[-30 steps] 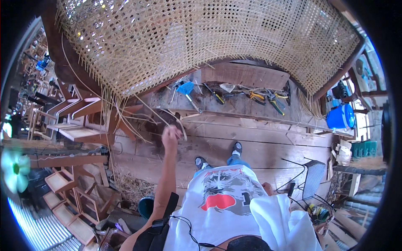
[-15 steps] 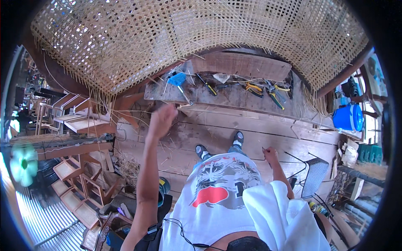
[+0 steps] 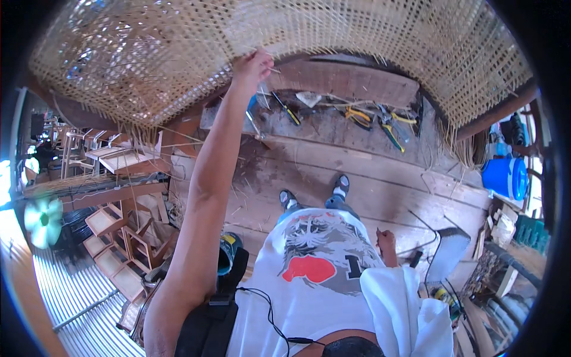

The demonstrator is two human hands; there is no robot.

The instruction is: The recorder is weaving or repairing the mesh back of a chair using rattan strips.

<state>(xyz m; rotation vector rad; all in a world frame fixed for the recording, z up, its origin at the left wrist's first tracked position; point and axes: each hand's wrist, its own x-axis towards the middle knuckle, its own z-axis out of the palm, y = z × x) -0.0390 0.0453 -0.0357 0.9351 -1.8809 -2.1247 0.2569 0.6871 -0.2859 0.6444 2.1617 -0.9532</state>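
A large sheet of woven cane webbing [image 3: 333, 30] on a curved dark wooden frame [image 3: 482, 122] spans the top of the view, loose strand ends hanging along its rim. Reaching up to its lower edge, my left hand [image 3: 254, 68] has its fingers curled in. A short pale strand end [image 3: 274, 70] shows beside the fingers; whether they pinch it is hard to make out. Low by my right side, my right hand [image 3: 386, 241] is closed. Something thin and dark pokes up from its fingers, too small to name.
Pliers with yellow-orange handles [image 3: 358, 118], green-yellow pliers [image 3: 393, 138] and a screwdriver [image 3: 292, 115] lie on a wooden bench [image 3: 321, 134] under the frame. A blue bucket [image 3: 504, 178] stands right. Wooden chair frames [image 3: 110, 219] and a fan [image 3: 43, 220] are left, a woven-seat chair [image 3: 449, 253] near right.
My left hand has moved up from above the bench's front edge to the rim of the cane webbing. My right hand stays low and closed. The view has shifted slightly.
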